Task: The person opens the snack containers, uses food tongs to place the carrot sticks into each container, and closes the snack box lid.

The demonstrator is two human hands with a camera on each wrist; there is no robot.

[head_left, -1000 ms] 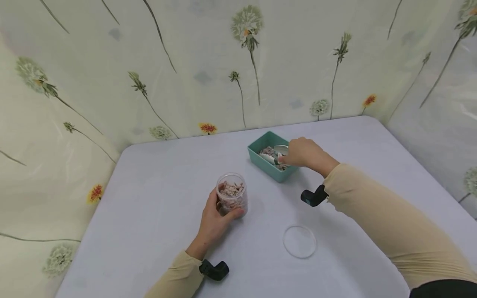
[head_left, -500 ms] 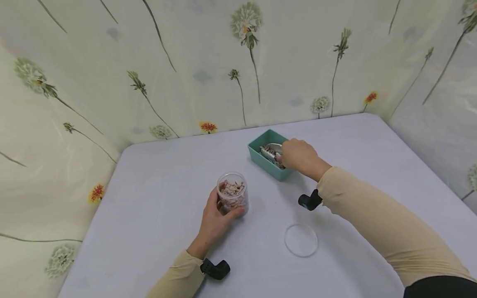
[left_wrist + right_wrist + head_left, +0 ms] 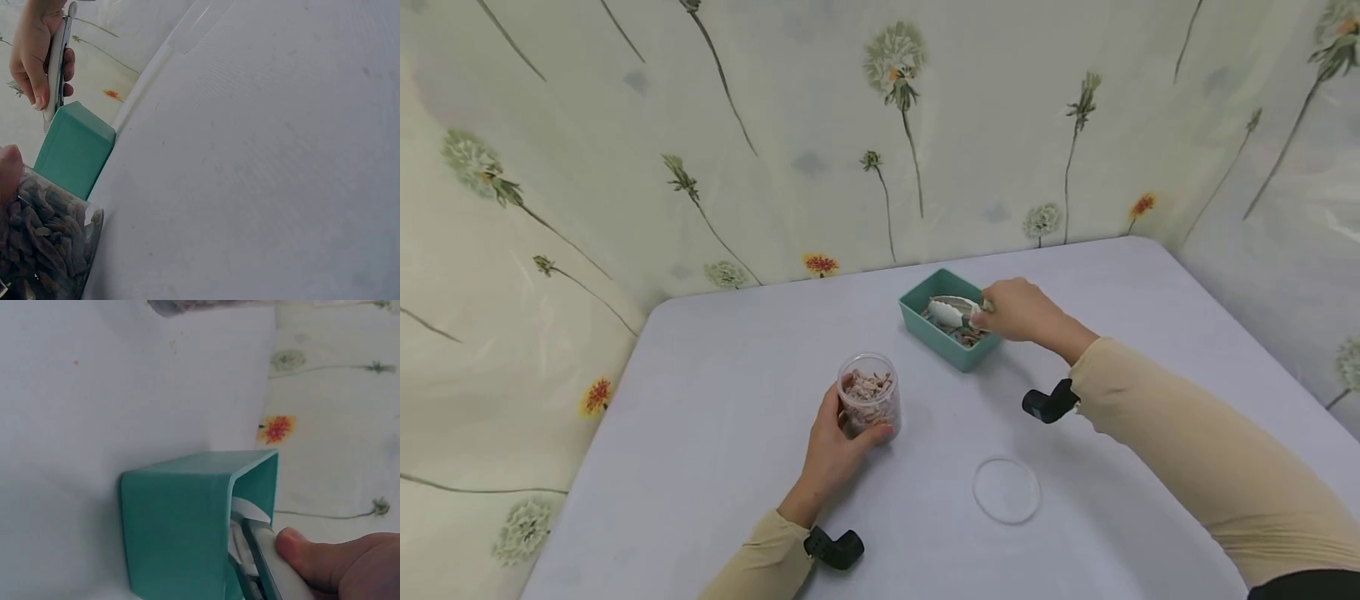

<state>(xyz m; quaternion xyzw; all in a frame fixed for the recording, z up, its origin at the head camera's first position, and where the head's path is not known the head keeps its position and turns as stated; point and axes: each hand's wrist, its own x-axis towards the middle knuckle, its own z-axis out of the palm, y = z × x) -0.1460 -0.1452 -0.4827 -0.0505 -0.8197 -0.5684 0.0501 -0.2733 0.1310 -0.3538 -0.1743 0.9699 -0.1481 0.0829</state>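
My left hand (image 3: 835, 454) grips a clear plastic jar (image 3: 883, 412) from its left side, with the thumb across the front. The jar stands upright without a lid and is filled with pale brownish-pink shreds (image 3: 867, 383). In my right hand (image 3: 1026, 310) are white and grey tongs (image 3: 951, 310), their wide toothed ends inside the rim of a green rectangular box (image 3: 936, 333). More shreds (image 3: 967, 336) lie in the bottom of that box. The right wrist view shows the thumb pressed along the handle of the tongs (image 3: 269, 550); whether the tong ends hold any shreds cannot be made out.
A thin clear ring-like round lid (image 3: 1006, 490) lies flat on the white-covered table (image 3: 737, 375), right of the jar. Behind the table's far edge hangs a flower-printed curtain (image 3: 812, 167). Small crumbs (image 3: 174, 347) dot the cloth in the right wrist view.
My right hand dipped the tongs lower into the green box, then rose slightly and moved right with them. The left hand and the jar have stayed in place.
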